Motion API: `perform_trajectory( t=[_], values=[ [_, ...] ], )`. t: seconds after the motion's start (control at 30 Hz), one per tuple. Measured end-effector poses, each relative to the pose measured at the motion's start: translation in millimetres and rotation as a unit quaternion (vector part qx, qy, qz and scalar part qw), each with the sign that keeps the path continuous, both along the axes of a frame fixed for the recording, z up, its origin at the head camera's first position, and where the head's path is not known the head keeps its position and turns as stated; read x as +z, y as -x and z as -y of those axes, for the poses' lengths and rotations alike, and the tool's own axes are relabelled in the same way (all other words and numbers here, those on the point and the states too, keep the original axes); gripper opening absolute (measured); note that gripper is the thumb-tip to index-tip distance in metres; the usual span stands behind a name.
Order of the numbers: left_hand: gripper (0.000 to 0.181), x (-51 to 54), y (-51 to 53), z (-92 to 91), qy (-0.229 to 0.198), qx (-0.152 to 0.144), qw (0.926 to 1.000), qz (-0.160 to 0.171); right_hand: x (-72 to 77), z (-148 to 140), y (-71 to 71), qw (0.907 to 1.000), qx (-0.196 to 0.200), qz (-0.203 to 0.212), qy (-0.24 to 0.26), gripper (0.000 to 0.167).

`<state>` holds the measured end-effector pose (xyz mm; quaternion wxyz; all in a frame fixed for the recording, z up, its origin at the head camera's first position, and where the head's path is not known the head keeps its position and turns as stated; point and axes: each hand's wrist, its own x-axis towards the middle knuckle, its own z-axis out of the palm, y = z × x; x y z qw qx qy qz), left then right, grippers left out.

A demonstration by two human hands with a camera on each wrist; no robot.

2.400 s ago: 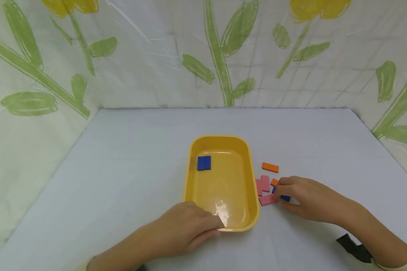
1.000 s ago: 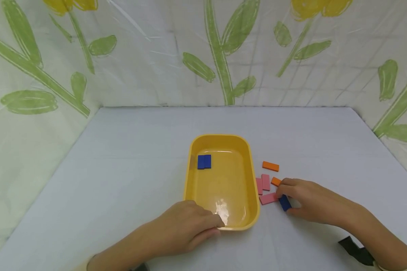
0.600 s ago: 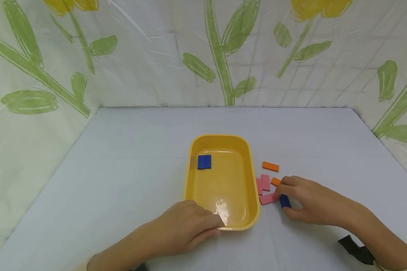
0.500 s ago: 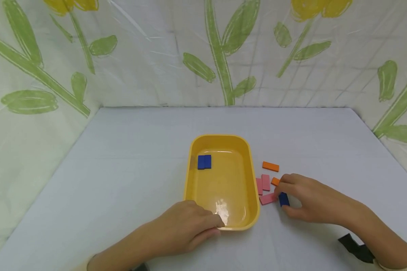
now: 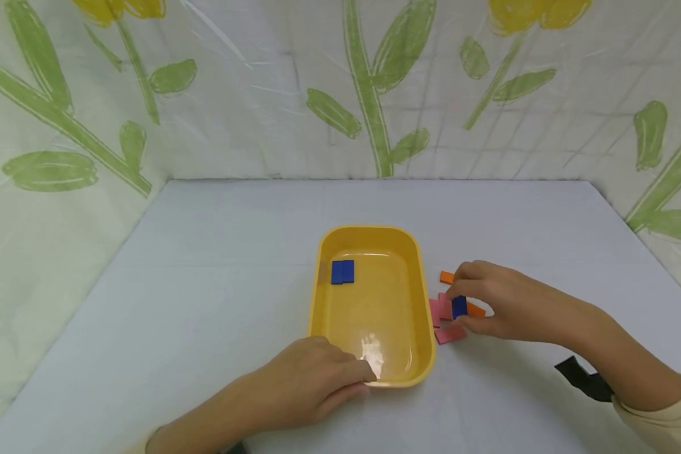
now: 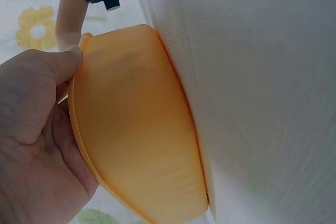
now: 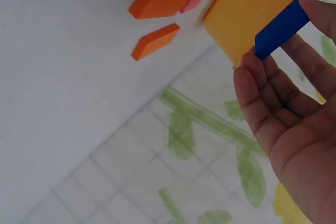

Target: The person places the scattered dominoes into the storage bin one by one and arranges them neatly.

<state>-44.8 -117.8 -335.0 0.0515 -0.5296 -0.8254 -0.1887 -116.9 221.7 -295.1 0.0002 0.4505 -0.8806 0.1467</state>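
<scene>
My right hand (image 5: 505, 302) pinches a blue domino-like block (image 7: 282, 28) between thumb and fingertips, held above the table beside the yellow tray (image 5: 314, 296). My left hand (image 5: 312, 381) grips the tray's near rim, its thumb on the outer side in the left wrist view. Two blue blocks (image 5: 342, 272) lie side by side inside the tray near its left wall. Pink blocks (image 5: 450, 333) lie on the table close to the tray's right side. Two orange blocks (image 7: 160, 0) are near them, partly hidden by my right hand in the head view.
A white tabletop (image 5: 215, 265) spreads around the tray. Behind it and at the sides hangs a pale sheet (image 5: 232, 94) painted with flowers and green leaves. A black strap piece (image 5: 584, 378) hangs at the right wrist.
My right hand has picked up the blue block from the table and moved it up and left, over the pink and orange blocks. The left hand and the tray have stayed put.
</scene>
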Motion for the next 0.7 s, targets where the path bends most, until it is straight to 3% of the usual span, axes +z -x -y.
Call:
perform_trajectory(
  t=[0.2, 0.5, 0.7],
  values=[
    [0.011, 0.0, 0.3, 0.8, 0.0, -0.003, 0.9999, -0.012, 6.1, 11.2, 12.6, 0.9987, 0.015, -0.041, 0.024, 0.028],
    [0.012, 0.8, 1.1, 0.7, 0.005, -0.004, 1.0, 0.007, 10.5, 28.3, 26.4, 0.998, 0.031, -0.045, 0.031, 0.026],
    [0.013, 0.5, 0.7, 0.6, 0.01, 0.001, 0.9997, 0.023, 12.1, 44.5, 35.3, 0.9985, 0.045, -0.028, 0.011, 0.022]
  ],
)
